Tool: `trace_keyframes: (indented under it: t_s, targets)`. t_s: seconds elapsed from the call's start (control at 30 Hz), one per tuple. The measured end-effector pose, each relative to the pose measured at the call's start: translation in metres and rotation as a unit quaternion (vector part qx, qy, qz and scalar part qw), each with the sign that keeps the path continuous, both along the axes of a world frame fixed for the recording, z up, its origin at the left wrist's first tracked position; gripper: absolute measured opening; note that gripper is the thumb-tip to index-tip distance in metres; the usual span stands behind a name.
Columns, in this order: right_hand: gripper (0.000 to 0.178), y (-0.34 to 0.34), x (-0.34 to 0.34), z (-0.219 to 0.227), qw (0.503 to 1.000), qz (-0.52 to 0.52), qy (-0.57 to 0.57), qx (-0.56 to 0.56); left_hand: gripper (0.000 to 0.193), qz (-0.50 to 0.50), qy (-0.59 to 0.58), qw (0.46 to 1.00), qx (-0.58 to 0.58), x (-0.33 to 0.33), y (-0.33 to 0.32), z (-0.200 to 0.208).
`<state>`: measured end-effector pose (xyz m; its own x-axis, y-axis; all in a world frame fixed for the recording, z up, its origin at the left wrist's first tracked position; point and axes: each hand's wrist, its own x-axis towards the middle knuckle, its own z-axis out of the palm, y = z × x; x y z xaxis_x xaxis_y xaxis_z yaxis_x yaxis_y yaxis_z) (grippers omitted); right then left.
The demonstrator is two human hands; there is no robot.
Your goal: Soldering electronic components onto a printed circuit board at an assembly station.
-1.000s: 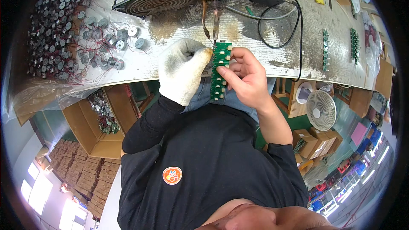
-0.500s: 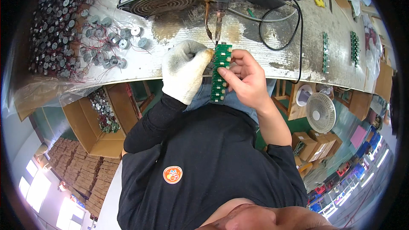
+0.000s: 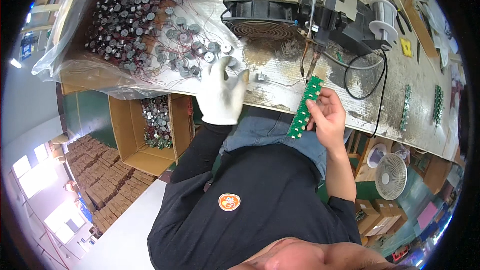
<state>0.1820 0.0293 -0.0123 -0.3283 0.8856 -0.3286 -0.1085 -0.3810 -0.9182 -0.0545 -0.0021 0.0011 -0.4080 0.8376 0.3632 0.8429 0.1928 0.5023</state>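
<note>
In my bare right hand (image 3: pixel 327 120) is a long green circuit board strip (image 3: pixel 301 112), pinched between thumb and fingers and held at a slant over the table's front edge. Its far end sits under the tip of a soldering iron (image 3: pixel 313 61); whether they touch is unclear. A small metal motor (image 3: pixel 260 77) lies on the table between my hands, with a thin wire running toward the board. My left hand (image 3: pixel 222 95), in a white glove with stained fingertips, has thumb and fingers apart. It is beside several loose round motors (image 3: pixel 209 57) with red wires.
A big heap of round motors (image 3: pixel 125 35) covers the table's left side on plastic sheeting. A black box fan (image 3: pixel 262 17) and a solder wire spool (image 3: pixel 384 15) stand at the back. More green board strips (image 3: pixel 438 105) lie at right. An open carton (image 3: pixel 145 157) is below left.
My left hand has left the board and moved left to the loose motors, its fingers opening. My right hand still holds the board, now more slanted. The whole view has shifted.
</note>
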Motion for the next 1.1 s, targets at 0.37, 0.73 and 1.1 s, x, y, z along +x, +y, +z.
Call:
trace_keyframes:
  t_s: [0.37, 0.73, 1.1]
  targets:
    - [0.028, 0.003, 0.001, -0.001, 0.999, 0.001, 0.037, -0.001, 0.039, -0.047, 0.081, 0.988, -0.119, -0.035, -0.007, 0.018]
    - [0.031, 0.003, 0.004, -0.005, 0.999, -0.009, 0.033, -0.012, 0.015, -0.159, -0.077, 0.983, -0.05, -0.039, -0.004, 0.012]
    - [0.051, 0.004, 0.003, -0.001, 0.998, 0.034, 0.046, -0.005, 0.02, -0.135, -0.451, 0.87, -0.144, 0.032, -0.015, 0.0]
